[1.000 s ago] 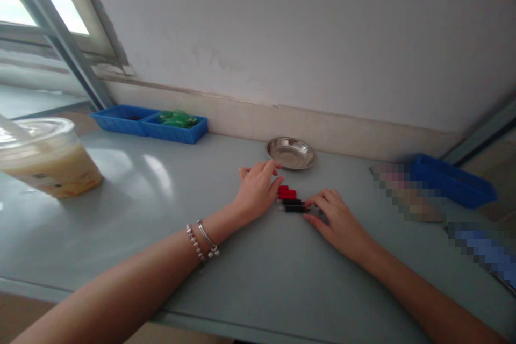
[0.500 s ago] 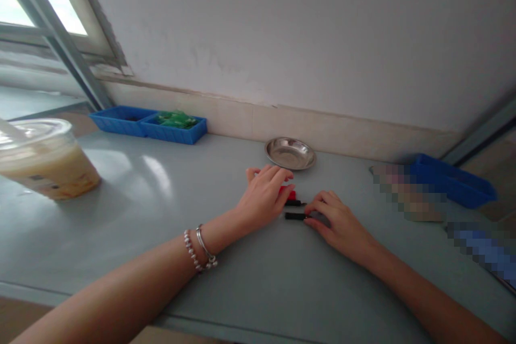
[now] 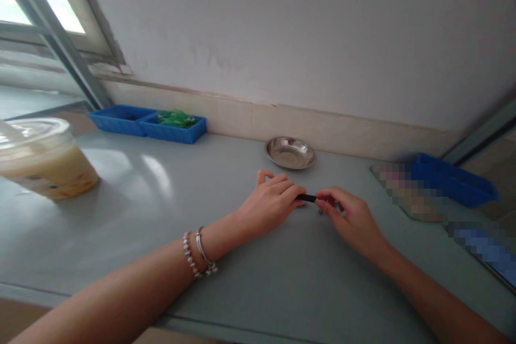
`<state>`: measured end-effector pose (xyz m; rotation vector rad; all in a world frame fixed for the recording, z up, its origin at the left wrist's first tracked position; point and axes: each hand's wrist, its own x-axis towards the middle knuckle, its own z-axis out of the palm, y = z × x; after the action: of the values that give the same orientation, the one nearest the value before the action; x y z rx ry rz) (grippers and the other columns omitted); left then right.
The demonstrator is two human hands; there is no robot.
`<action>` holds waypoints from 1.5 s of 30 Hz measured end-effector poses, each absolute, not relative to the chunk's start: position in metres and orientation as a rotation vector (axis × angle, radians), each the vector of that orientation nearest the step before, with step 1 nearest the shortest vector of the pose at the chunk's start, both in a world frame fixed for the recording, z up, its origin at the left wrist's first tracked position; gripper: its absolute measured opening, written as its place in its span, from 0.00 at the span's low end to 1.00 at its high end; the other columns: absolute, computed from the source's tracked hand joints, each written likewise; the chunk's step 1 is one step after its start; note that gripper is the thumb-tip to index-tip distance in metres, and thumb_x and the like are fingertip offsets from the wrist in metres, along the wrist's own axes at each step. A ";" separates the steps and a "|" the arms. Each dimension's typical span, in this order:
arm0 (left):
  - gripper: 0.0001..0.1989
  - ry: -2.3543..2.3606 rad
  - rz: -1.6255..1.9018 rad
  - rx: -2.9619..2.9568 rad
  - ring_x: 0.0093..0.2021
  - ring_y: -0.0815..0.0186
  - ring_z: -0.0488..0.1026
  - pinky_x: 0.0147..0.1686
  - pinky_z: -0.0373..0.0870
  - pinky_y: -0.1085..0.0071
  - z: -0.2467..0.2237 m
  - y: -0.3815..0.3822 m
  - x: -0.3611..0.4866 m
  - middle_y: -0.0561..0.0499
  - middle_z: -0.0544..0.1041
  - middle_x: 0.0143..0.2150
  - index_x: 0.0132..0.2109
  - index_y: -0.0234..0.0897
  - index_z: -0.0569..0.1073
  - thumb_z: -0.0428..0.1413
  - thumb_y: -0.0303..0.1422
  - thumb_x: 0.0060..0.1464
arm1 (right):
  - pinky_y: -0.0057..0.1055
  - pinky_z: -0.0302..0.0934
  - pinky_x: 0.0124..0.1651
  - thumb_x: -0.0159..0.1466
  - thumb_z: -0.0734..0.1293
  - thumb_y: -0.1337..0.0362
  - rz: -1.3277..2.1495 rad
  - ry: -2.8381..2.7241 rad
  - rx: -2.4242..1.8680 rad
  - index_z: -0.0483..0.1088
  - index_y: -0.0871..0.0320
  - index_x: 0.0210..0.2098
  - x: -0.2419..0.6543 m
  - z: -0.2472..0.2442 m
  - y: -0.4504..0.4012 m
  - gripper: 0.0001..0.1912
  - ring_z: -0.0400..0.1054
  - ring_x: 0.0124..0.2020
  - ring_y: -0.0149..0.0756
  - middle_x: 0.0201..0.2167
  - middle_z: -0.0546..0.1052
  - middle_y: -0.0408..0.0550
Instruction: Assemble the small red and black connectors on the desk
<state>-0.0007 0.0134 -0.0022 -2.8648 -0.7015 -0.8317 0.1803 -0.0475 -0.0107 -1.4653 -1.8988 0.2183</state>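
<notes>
Grey table [image 3: 226,285], near steel dish [image 3: 290,153]: left hand [image 3: 271,203], right hand [image 3: 351,216] pinching black stick [image 3: 308,198], I'd hold it straight, lightly.

We log, from the matt rod [image 3: 308,198]: 11 o'clock, glossy metal dish [image 3: 291,158] | 10, ribbed plastic tray [image 3: 171,133] | 9, clear shiny plastic cup [image 3: 48,164] | 12, matt wall [image 3: 282,32] | 6, smooth table [image 3: 278,279], faint sheen | 8, shiny metal bangle [image 3: 202,249]
</notes>
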 end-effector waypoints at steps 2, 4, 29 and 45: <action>0.08 -0.706 -0.895 -2.835 0.35 0.67 0.66 0.39 0.48 0.65 -0.004 0.014 -0.001 0.52 0.73 0.32 0.39 0.36 0.68 0.46 0.34 0.58 | 0.28 0.57 0.31 0.61 0.58 0.61 0.222 -1.873 -1.481 0.66 0.58 0.33 0.180 -0.011 -0.048 0.09 0.64 0.28 0.33 0.27 0.72 0.45; 0.09 -0.697 -0.944 -2.816 0.34 0.68 0.66 0.39 0.48 0.65 -0.005 0.016 -0.001 0.53 0.74 0.31 0.39 0.37 0.69 0.46 0.34 0.59 | 0.28 0.57 0.30 0.61 0.58 0.61 0.232 -1.860 -1.494 0.66 0.58 0.32 0.180 -0.010 -0.048 0.09 0.64 0.28 0.32 0.27 0.72 0.45; 0.10 -0.737 -0.865 -2.883 0.36 0.68 0.66 0.40 0.47 0.65 -0.002 0.016 -0.002 0.53 0.75 0.33 0.39 0.37 0.70 0.48 0.37 0.58 | 0.29 0.55 0.31 0.63 0.53 0.60 0.200 -1.932 -1.498 0.64 0.58 0.24 0.180 -0.006 -0.048 0.16 0.62 0.26 0.33 0.21 0.67 0.44; 0.08 -0.803 -0.872 -2.837 0.38 0.67 0.64 0.38 0.48 0.65 -0.001 0.013 -0.001 0.52 0.71 0.38 0.39 0.38 0.70 0.49 0.34 0.57 | 0.31 0.56 0.34 0.63 0.55 0.61 0.194 -1.982 -1.439 0.63 0.57 0.27 0.181 -0.008 -0.045 0.12 0.62 0.30 0.35 0.25 0.68 0.45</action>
<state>-0.0012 0.0132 -0.0005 -2.8367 -0.8031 -0.8723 0.1811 -0.0455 -0.0080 -1.4392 -1.9825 0.1936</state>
